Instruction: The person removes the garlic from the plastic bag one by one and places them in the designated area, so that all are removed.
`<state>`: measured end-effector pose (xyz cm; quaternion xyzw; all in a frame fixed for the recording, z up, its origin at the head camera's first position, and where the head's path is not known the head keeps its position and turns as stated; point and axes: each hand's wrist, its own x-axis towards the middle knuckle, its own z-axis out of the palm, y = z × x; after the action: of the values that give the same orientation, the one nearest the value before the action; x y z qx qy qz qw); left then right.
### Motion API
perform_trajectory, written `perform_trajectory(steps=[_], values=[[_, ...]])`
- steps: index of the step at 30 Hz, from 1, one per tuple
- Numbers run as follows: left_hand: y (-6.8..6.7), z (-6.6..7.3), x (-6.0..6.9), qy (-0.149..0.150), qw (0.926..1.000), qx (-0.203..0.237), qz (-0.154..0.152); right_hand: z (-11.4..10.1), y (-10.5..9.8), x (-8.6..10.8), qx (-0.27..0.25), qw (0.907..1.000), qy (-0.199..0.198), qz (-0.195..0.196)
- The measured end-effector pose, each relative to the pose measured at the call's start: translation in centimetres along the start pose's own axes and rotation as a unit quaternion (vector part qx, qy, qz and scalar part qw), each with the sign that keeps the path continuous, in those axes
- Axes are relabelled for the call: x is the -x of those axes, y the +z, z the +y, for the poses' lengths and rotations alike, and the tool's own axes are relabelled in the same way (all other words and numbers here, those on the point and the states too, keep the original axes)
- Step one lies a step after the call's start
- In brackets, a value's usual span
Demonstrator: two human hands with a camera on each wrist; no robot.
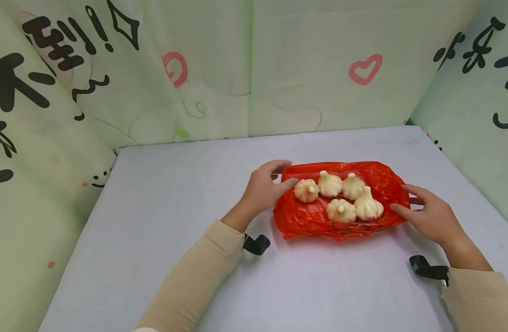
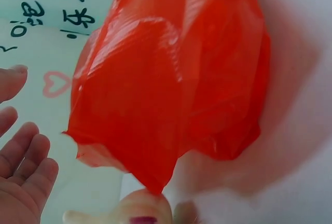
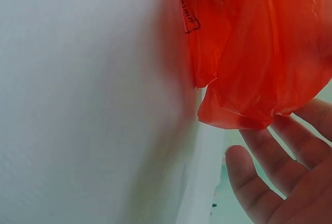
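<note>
A red plastic bag (image 1: 307, 216) lies spread on the table, and several pale garlic bulbs (image 1: 367, 205) rest on it in a loose group. My left hand (image 1: 264, 186) is at the bag's left edge, its thumb reaching over the red film close to the leftmost garlic. At the opposite edge my right hand (image 1: 430, 214) has its fingers and thumb apart beside the film. Up close in the right wrist view, the fingers (image 3: 275, 156) are fairly straight and touch the bag's crumpled edge. The left wrist view has a garlic bulb with a purple mark (image 2: 137, 208) below the red bag (image 2: 155, 79).
The white table (image 1: 175, 207) meets pale green curtains (image 1: 220, 69) with black writing and red hearts at the back and sides. A black wrist mount (image 1: 256, 244) sticks out from the left sleeve, another mount (image 1: 428, 269) from the right.
</note>
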<state>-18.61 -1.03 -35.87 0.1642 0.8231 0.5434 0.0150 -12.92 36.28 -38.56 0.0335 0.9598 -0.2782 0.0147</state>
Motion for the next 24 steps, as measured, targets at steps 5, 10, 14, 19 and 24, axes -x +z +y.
perform_trajectory(steps=[5,10,14,19,24], values=[[1.0,0.3,0.0,-0.017,0.9995,-0.018,-0.018,0.0,0.0,0.0,0.001,1.0,0.001,-0.001],[2.0,0.3,0.0,-0.029,0.9982,-0.044,-0.029,0.1,0.1,0.0,0.002,1.0,-0.002,0.0],[2.7,0.3,0.1,-0.02,0.9974,-0.052,-0.046,0.1,0.2,0.0,0.001,1.0,0.0,0.002],[3.1,0.6,-0.2,-0.012,0.9939,-0.086,-0.067,0.1,0.2,0.0,0.001,1.0,0.0,0.006],[3.3,0.7,-0.9,-0.002,0.9896,-0.114,-0.088,0.1,0.2,0.0,0.002,1.0,0.0,0.005]])
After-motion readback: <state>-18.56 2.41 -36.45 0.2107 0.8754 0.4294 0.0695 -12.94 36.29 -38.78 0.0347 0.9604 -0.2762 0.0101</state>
